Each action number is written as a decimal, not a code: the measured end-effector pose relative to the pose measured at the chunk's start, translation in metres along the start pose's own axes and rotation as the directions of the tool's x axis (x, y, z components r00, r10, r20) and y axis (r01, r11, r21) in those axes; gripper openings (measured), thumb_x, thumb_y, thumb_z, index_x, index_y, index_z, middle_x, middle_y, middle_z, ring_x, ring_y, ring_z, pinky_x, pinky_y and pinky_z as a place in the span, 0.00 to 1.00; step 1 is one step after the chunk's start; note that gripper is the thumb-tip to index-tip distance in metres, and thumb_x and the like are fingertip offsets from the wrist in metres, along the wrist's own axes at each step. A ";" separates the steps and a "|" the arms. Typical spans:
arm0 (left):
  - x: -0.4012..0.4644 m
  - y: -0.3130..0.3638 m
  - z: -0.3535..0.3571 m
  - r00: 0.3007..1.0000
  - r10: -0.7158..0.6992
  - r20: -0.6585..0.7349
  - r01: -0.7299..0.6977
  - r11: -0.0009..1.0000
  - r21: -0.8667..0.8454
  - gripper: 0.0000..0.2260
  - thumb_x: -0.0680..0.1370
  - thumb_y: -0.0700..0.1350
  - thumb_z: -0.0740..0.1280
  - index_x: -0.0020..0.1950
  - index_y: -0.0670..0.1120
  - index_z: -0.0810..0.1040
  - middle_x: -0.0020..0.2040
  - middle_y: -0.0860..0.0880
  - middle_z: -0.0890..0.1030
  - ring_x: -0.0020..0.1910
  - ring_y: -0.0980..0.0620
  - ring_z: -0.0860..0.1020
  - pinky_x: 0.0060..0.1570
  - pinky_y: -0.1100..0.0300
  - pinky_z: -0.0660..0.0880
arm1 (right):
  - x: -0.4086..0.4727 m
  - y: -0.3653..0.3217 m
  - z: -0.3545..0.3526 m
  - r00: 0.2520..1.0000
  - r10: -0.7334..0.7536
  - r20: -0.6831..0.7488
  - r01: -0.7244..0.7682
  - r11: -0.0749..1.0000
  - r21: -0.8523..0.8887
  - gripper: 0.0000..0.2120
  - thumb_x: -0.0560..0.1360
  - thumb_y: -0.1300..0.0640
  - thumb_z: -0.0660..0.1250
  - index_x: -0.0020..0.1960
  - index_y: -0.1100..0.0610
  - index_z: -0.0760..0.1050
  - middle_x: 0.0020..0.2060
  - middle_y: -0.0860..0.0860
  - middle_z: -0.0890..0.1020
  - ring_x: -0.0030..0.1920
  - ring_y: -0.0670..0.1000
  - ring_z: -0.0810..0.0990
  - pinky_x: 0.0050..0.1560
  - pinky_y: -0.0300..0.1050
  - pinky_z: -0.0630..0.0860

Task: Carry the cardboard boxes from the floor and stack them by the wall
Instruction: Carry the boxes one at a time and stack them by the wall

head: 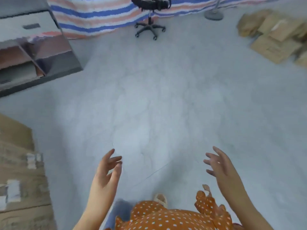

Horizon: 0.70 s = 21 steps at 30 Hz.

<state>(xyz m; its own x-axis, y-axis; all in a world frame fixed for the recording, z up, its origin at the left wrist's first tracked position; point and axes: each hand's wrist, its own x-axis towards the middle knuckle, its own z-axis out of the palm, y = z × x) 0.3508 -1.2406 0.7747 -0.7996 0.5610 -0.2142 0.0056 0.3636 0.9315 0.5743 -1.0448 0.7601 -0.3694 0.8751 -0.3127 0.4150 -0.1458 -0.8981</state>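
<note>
Hands: left hand (106, 171) and right hand (221, 165) spread wide, holding nothing | boxes (275, 35) far beyond right hand, uncarried | stack (21, 171) beside left hand

Storeroom-like workspace: piled cardboard boxes (274, 35), metal shelving (33, 52), office chair (150, 17), striped tarp (93, 15).

Floor (149, 97): pale grey, faintly mottled. Curtain (93, 15): white with blue and salmon-pink horizontal stripes. Office chair (150, 22): black seat and wheeled base. Stand base (213, 14): grey. Cardboard boxes (274, 35), far right: tan brown. Cardboard box (21, 176), near left: brown with whitish tape patches. Cabinet (31, 47): grey frame, light grey drawer front. Garment (166, 216): orange with white polka dots. Sandal (160, 199): cream.
</note>
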 end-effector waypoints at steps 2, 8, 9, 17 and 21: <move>0.021 0.011 0.025 0.996 0.017 0.085 -0.020 0.999 0.033 0.16 0.80 0.39 0.61 0.62 0.57 0.70 0.54 0.52 0.80 0.55 0.55 0.78 0.56 0.55 0.74 | 0.004 0.009 -0.019 0.996 0.038 -0.078 -0.034 0.998 0.050 0.15 0.80 0.53 0.59 0.64 0.42 0.66 0.58 0.44 0.78 0.56 0.46 0.79 0.57 0.49 0.76; 0.085 0.037 0.096 0.962 0.014 0.272 -0.049 0.992 0.120 0.16 0.80 0.40 0.61 0.60 0.62 0.70 0.53 0.58 0.80 0.55 0.58 0.78 0.55 0.56 0.74 | 0.026 0.032 -0.038 0.960 0.167 -0.223 -0.132 0.977 0.165 0.15 0.81 0.56 0.58 0.65 0.42 0.67 0.56 0.43 0.79 0.52 0.42 0.81 0.49 0.40 0.77; 0.100 0.042 0.108 0.957 0.011 0.291 -0.050 0.991 0.127 0.17 0.80 0.41 0.61 0.59 0.63 0.70 0.53 0.58 0.80 0.55 0.57 0.78 0.57 0.53 0.74 | 0.037 0.032 -0.041 0.953 0.180 -0.243 -0.139 0.974 0.177 0.15 0.81 0.56 0.58 0.65 0.42 0.66 0.56 0.43 0.79 0.51 0.41 0.81 0.49 0.40 0.77; 0.257 0.122 0.206 0.903 0.083 0.422 -0.150 0.980 0.130 0.17 0.80 0.43 0.61 0.57 0.67 0.70 0.52 0.59 0.81 0.55 0.56 0.79 0.61 0.46 0.73 | 0.190 -0.019 -0.067 0.873 0.199 -0.445 -0.064 0.952 0.299 0.14 0.81 0.54 0.58 0.64 0.42 0.67 0.56 0.45 0.79 0.52 0.44 0.81 0.50 0.43 0.77; 0.330 0.166 0.250 0.872 0.119 0.474 -0.200 0.972 0.123 0.16 0.80 0.42 0.61 0.58 0.65 0.71 0.51 0.62 0.81 0.53 0.61 0.79 0.60 0.51 0.73 | 0.269 -0.053 -0.075 0.864 0.171 -0.474 -0.020 0.951 0.307 0.14 0.81 0.53 0.58 0.64 0.40 0.66 0.55 0.43 0.79 0.51 0.42 0.82 0.48 0.39 0.77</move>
<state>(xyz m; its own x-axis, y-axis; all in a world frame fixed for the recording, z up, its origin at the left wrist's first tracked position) 0.2379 -0.8088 0.7852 -0.4119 0.8855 -0.2150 0.2390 0.3327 0.9122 0.5149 -0.7673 0.7470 0.1461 0.9496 -0.2775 0.1466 -0.2981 -0.9432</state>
